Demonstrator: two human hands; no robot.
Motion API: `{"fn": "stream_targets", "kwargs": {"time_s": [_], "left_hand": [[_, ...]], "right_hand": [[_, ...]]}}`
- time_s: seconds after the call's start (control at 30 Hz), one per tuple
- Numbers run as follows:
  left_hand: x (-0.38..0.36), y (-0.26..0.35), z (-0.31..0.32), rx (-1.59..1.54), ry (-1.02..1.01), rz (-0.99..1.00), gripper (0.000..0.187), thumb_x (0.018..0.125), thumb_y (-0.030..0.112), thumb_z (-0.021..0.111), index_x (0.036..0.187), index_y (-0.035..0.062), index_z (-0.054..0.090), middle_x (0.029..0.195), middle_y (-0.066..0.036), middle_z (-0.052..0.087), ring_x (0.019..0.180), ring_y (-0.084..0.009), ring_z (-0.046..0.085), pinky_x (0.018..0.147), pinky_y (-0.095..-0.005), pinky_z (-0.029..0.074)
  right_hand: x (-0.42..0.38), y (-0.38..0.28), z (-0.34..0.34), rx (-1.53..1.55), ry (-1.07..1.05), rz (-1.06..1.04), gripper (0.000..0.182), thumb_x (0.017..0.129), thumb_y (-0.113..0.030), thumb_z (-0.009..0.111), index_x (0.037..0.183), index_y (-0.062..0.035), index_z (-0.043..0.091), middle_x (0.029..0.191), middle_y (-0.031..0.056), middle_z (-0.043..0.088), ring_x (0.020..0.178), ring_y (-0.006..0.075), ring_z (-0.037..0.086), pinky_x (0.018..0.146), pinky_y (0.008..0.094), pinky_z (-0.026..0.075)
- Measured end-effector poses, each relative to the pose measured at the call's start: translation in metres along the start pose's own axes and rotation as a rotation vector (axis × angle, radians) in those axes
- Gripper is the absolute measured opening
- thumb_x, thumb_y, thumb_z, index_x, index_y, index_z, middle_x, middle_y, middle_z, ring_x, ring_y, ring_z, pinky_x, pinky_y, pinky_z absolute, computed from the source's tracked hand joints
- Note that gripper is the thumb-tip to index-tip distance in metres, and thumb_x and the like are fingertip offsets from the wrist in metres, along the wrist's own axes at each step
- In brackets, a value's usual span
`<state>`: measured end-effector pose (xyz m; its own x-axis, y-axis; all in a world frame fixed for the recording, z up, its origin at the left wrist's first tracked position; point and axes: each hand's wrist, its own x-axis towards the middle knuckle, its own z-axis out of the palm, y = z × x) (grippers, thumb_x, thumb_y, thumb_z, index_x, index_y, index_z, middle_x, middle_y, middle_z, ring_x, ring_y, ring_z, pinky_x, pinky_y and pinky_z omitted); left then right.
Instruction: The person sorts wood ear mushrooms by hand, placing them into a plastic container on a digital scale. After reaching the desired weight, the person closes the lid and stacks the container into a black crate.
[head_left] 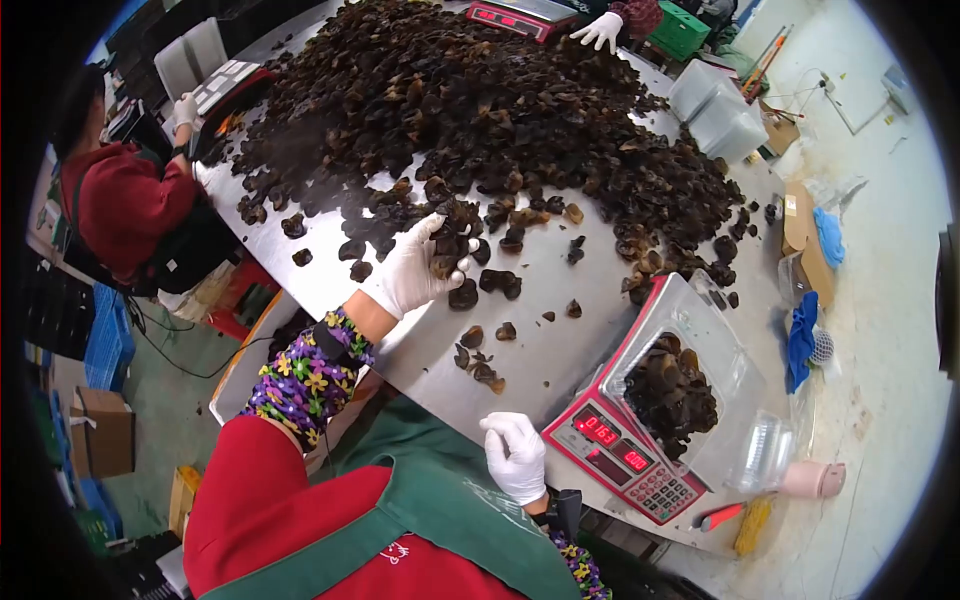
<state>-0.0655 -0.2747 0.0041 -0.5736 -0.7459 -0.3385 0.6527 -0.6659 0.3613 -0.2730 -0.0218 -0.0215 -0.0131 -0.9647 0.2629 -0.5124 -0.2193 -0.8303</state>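
The left hand (412, 272), gloved in white, stretches forward on a patterned-sleeved arm, its fingers curled closed in a grasp. The right hand (516, 457), also gloved, stays close to the body, fingers loosely bent.

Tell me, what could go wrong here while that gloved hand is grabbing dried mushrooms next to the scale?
1. The left hand holds a loose handful of dried mushrooms; pieces could drop onto the steel table before reaching the clear container on the scale.
2. The red scale sits near the table edge, beside the right hand; a bump might shift it.
3. Stray pieces lie near the edge and could fall off.
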Motion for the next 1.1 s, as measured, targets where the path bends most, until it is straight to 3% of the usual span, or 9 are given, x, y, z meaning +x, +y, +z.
{"fn": "stream_targets", "kwargs": {"time_s": [0.2,0.27,0.4,0.47,0.53,0.57,0.7,0.87,1.1], "left_hand": [[-0.011,-0.048,0.068,0.341,0.121,0.23,0.032,0.101,0.032,0.061,0.122,0.0081,0.06,0.101,-0.009,0.066,0.077,-0.02,0.057,0.07,-0.0301,0.048],[-0.014,-0.058,0.092,0.642,-0.216,0.186,0.026,0.101,0.027,0.061,0.119,0.0073,0.061,0.098,-0.006,0.066,0.075,-0.0127,0.055,0.067,-0.0244,0.043],[-0.014,-0.115,0.167,0.976,-0.422,0.252,0.015,0.102,0.016,0.062,0.113,0.007,0.065,0.088,0.004,0.06,0.073,-0.0021,0.048,0.063,-0.0195,0.039],[-0.01,-0.144,0.193,1.201,-0.522,0.379,0.02,0.095,0.011,0.069,0.114,0.006,0.065,0.1,-0.001,0.062,0.085,-0.0105,0.059,0.076,-0.0261,0.049],[0.004,-0.166,0.207,1.476,-0.793,0.757,0.026,0.091,0.006,0.068,0.117,0.0055,0.065,0.112,-0.009,0.063,0.101,-0.0222,0.063,0.089,-0.0327,0.049],[0.009,-0.175,0.211,1.612,-0.829,0.702,0.03,0.088,0.012,0.071,0.118,0.0096,0.066,0.119,-0.014,0.061,0.111,-0.0316,0.059,0.097,-0.0395,0.046],[0.011,-0.191,0.207,2.039,-0.937,0.927,0.056,0.077,0.026,0.081,0.13,0.0197,0.064,0.139,-0.015,0.054,0.129,-0.0375,0.05,0.111,-0.0542,0.037],[-0.006,-0.171,0.204,1.986,-0.806,0.915,0.078,0.072,0.022,0.084,0.144,0.0183,0.056,0.148,-0.019,0.047,0.137,-0.0379,0.045,0.116,-0.0499,0.035],[0.005,-0.158,0.172,1.997,-0.663,0.755,0.063,0.08,0.019,0.08,0.139,0.0138,0.059,0.147,-0.015,0.051,0.135,-0.038,0.047,0.113,-0.0458,0.039]], "right_hand": [[-0.004,-0.037,-0.043,0.117,-0.101,-0.05,0.017,0.085,-0.002,0.07,0.101,-0.0073,0.07,0.098,0.0093,0.069,0.082,0.0285,0.069,0.073,0.0374,0.055],[-0.005,-0.05,-0.07,0.034,0.027,-0.08,0.017,0.085,-0.003,0.07,0.101,-0.0074,0.071,0.098,0.0087,0.07,0.082,0.028,0.069,0.073,0.0374,0.055],[-0.014,-0.066,-0.133,-0.168,0.375,-0.143,0.017,0.085,-0.002,0.069,0.101,-0.0072,0.071,0.098,0.0106,0.071,0.085,0.0282,0.07,0.076,0.0373,0.056],[-0.02,-0.065,-0.158,-0.295,0.517,-0.129,0.018,0.085,-0.002,0.067,0.102,-0.0069,0.071,0.099,0.012,0.071,0.086,0.029,0.07,0.077,0.0373,0.057],[-0.027,-0.056,-0.174,-0.399,0.605,-0.099,0.019,0.086,-0.001,0.066,0.104,-0.0065,0.071,0.101,0.0122,0.071,0.089,0.0291,0.07,0.079,0.0377,0.056],[-0.03,-0.053,-0.18,-0.419,0.62,-0.074,0.021,0.086,-0.001,0.066,0.106,-0.0062,0.071,0.104,0.0127,0.07,0.092,0.0294,0.069,0.082,0.038,0.055],[-0.029,-0.044,-0.195,-0.457,0.624,0.006,0.029,0.086,-0.001,0.067,0.115,-0.0055,0.07,0.116,0.0146,0.067,0.104,0.0308,0.066,0.089,0.039,0.053],[-0.024,-0.031,-0.207,-0.504,0.608,0.041,0.037,0.086,-0.003,0.068,0.123,-0.0046,0.067,0.125,0.0167,0.062,0.114,0.0333,0.061,0.096,0.0408,0.05],[0.0,-0.012,-0.212,-0.452,0.528,0.129,0.043,0.088,-0.006,0.066,0.131,-0.0051,0.063,0.132,0.0166,0.061,0.124,0.0355,0.054,0.107,0.0433,0.042]]}}
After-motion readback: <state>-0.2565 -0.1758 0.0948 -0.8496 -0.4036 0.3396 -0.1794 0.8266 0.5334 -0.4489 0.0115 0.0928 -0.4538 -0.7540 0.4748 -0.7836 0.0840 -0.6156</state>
